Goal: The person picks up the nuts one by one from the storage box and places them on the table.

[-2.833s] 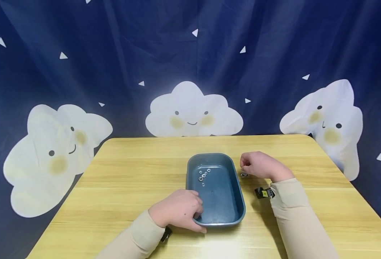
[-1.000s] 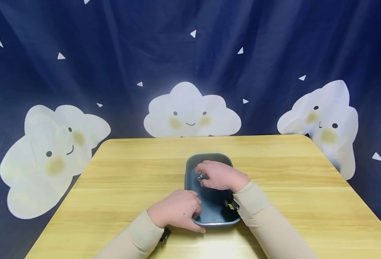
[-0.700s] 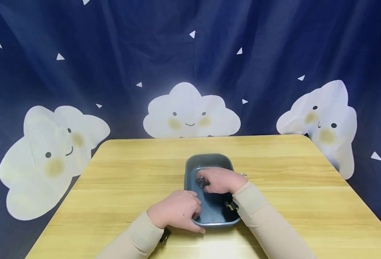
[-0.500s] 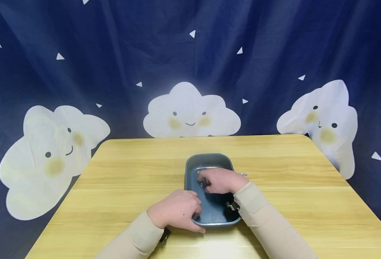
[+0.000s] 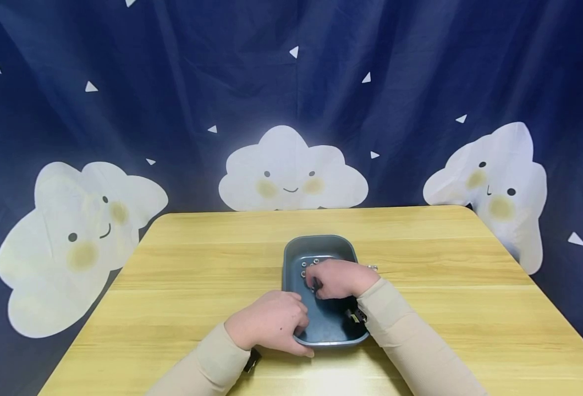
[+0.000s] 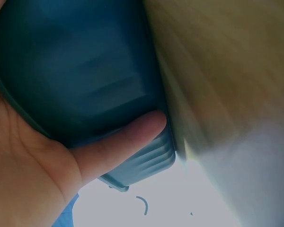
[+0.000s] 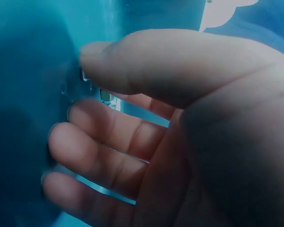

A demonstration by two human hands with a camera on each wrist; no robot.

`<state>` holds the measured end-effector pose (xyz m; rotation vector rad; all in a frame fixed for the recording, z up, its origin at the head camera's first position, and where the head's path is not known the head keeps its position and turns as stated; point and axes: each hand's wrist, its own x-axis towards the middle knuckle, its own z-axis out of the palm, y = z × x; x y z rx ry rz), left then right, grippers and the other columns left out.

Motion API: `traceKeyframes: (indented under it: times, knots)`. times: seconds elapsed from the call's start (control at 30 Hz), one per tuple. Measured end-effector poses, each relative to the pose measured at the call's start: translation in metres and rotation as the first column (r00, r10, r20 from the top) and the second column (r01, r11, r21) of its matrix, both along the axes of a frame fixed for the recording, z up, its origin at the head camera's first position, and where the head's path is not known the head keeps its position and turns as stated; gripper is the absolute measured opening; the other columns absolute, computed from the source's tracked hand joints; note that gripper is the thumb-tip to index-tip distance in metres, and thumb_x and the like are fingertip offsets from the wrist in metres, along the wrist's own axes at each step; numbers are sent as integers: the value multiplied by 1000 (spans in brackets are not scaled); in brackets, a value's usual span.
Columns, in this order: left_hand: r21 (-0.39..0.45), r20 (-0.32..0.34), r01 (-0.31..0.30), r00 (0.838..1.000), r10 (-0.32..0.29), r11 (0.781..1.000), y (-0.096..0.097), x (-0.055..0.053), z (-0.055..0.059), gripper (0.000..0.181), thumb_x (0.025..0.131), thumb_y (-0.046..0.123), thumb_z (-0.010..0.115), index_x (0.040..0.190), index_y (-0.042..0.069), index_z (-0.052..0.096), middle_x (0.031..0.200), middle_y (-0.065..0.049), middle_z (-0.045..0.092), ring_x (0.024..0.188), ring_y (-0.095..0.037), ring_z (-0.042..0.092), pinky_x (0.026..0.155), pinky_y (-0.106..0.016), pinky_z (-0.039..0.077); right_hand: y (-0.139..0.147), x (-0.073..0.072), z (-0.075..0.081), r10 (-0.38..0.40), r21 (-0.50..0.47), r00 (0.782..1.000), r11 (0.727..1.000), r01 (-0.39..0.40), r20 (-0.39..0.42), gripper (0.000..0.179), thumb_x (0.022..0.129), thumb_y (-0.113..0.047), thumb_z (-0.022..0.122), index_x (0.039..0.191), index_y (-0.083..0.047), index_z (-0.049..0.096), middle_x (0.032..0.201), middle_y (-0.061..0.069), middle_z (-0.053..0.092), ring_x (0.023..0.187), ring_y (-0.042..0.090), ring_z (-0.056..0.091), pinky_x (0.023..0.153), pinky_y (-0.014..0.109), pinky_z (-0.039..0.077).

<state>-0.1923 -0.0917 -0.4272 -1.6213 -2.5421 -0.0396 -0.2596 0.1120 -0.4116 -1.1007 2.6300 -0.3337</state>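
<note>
A dark blue plastic tray (image 5: 331,333) stands on the wooden table. My left hand (image 5: 270,320) grips its near left corner, thumb outside and fingers over the rim. In the left wrist view, the thumb (image 6: 123,146) lies along the tray's outer wall. Several small metal nuts (image 5: 316,261) lie on the tray floor. My right hand (image 5: 338,278) reaches inside with bent fingers, its fingertips down beside the nuts. The right wrist view shows a shiny metal piece (image 7: 85,75) by the thumb tip. The index finger is mostly hidden, so whether it is pinched is unclear.
More small metal nuts (image 5: 373,268) lie on the table (image 5: 420,247) just right of the tray, partly behind my right wrist. A dark blue curtain (image 5: 400,66) printed with white clouds hangs behind the table.
My right hand has moved left from the loose nuts on the table into the tray. Its fingers have since curled lower and shifted slightly nearer among the nuts. The left hand stays on the rim.
</note>
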Motion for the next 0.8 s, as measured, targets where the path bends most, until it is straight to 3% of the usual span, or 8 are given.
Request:
traceKeyframes:
  times: [0.8]
  knots:
    - [-14,31,-16,999,17,1000,0,2,3,53,76,68,73,53,29,45,59,21,36,68,-3,43,58,-16,34,-3,2,-5,29,45,999,999,-28,-17,18,77,-11,77,77,-21,63,73,-15,56,69,6,53,68,26,47]
